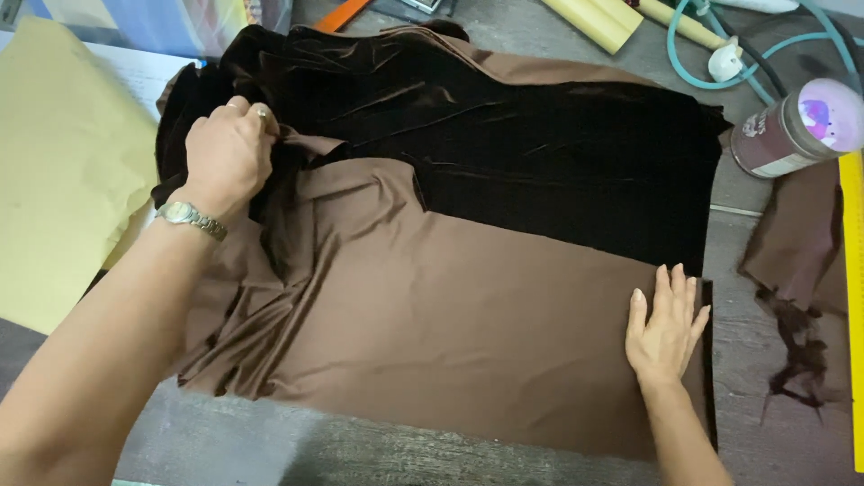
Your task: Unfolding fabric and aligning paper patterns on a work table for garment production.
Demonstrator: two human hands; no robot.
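A: Left hand [227, 153], state?
B: Fingers closed, pinching a fold of the brown fabric [450, 306] at its upper left edge. Wristwatch [190, 217] just below the pinch.
A: Right hand [666, 326]?
B: Open, palm flat, pressing the same fabric's right edge onto the grey table [378, 450].
A: Surroundings?
B: Dark velvet side [540, 144] lies beyond both hands. Yellow paper [63, 171] left of the pinch. Jar [792, 130] and fabric scrap [796, 261] right of the flat hand.
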